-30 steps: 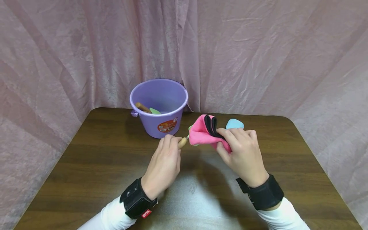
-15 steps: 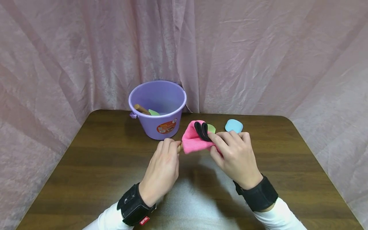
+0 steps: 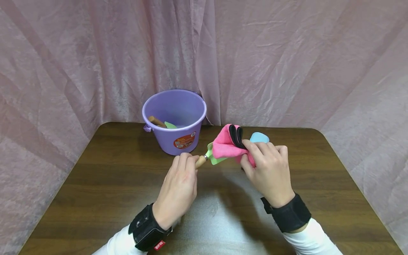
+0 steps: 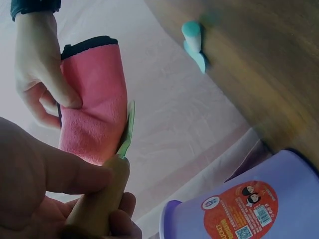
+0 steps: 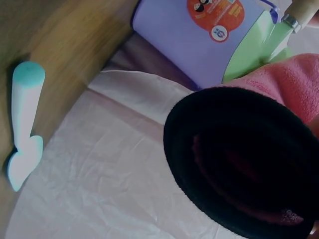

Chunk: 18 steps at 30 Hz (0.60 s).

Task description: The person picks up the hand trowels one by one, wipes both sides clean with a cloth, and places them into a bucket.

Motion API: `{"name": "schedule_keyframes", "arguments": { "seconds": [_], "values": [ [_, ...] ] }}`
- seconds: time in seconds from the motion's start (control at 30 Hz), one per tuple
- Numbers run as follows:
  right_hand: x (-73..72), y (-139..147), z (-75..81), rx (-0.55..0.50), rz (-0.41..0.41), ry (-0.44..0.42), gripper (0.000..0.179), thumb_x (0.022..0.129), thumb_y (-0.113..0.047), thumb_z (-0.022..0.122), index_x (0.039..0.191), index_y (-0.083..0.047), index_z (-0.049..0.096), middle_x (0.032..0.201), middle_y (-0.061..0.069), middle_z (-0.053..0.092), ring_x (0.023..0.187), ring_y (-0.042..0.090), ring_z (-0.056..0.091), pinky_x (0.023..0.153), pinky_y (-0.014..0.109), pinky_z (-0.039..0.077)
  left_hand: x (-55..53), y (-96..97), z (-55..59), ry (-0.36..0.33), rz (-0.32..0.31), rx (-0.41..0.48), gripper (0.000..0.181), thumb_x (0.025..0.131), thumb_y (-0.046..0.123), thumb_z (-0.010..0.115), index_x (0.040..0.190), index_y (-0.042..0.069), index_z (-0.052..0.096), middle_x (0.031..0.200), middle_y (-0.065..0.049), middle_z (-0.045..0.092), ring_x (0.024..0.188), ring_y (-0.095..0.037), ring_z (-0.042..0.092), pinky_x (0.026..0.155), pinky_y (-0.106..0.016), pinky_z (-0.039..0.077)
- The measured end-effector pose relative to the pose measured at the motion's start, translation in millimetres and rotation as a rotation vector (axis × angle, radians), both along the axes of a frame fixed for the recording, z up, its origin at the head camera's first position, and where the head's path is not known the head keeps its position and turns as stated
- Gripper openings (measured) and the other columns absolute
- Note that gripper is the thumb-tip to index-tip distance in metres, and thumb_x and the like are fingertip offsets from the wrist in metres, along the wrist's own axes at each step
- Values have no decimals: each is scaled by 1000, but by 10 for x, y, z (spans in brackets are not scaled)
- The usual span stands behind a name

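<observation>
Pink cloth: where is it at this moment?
In the head view, the pink cloth is just right of centre, held in the right grip, partly covering the trowel and to the right of the bucket.

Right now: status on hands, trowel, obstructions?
Left hand grips green-bladed wooden-handled trowel. Right hand pinches black-edged pink cloth, partly hiding trowel in head view. Purple plastic bucket beyond; no obstruction visible.

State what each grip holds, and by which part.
The left grip holds a green-bladed trowel by its pale wooden handle; the right grip pinches a folded pink cloth by one side, near its black trim.
</observation>
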State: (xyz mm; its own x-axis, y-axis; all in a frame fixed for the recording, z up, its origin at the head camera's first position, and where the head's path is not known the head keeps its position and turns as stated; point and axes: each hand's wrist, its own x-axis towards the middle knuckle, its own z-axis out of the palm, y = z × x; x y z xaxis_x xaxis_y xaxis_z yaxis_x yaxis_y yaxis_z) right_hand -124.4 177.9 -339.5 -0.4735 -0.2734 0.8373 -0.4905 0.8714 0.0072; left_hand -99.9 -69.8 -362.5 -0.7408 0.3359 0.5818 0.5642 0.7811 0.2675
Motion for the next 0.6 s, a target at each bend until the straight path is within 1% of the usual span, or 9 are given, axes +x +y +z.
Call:
{"name": "schedule_keyframes", "arguments": {
  "seconds": [0.27,0.47,0.6],
  "values": [
    [-23,79,-5,-36,-57,-23,27,85,-13,59,108,-8,71,80,8,66,62,27,54,61,48,32,7,-23,32,4,18,9,30,88,-2,66,117,-6,59,102,-11,53,84,-24,47,67,-31,44],
    [-42,139,3,-41,-105,-41,28,86,-15,60,111,-7,70,81,11,67,63,29,57,60,48,31,7,-56,74,35,18,14,32,88,-3,66,119,-7,57,103,-13,53,85,-26,47,69,-32,44],
    [-55,169,6,-38,-138,-45,29,87,-16,60,113,-7,71,84,12,68,63,30,57,61,47,30,3,-74,100,42,18,22,34,87,-3,67,119,-7,57,104,-14,53,85,-26,47,69,-32,44]
  ]
}}
